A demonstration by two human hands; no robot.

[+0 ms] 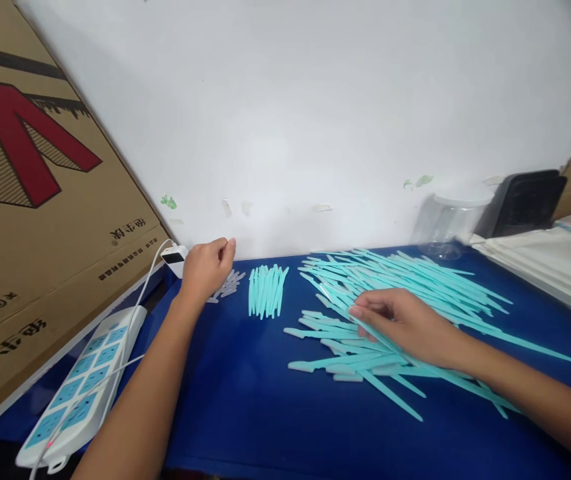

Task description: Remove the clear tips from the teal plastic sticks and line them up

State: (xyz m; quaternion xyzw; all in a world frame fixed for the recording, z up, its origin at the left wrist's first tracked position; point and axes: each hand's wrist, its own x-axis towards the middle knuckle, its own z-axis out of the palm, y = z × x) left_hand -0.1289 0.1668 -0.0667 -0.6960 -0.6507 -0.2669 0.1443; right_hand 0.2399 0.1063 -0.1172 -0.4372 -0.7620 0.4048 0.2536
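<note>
My left hand [210,265] is closed, thumb against the fingers, just above a small heap of translucent blade caps [230,283] near the wall. Whatever it may pinch is hidden. On the right, my right hand [405,327] has its thumb and fingers pinched round a teal eyebrow razor [382,340], over a loose pile of similar razors [345,363]. Behind that hand spreads a larger heap of teal eyebrow razors [390,273], their thin handles pointing right. Between my hands lies a tidy bunch of teal razors [267,292], side by side.
A white power strip [85,387] with cables lies at the left, beside a large cardboard box [40,220]. A clear jar [450,223], a black stand [528,200] and stacked white trays [535,260] line the back right. The blue tabletop [245,407] meets a white wall [285,120].
</note>
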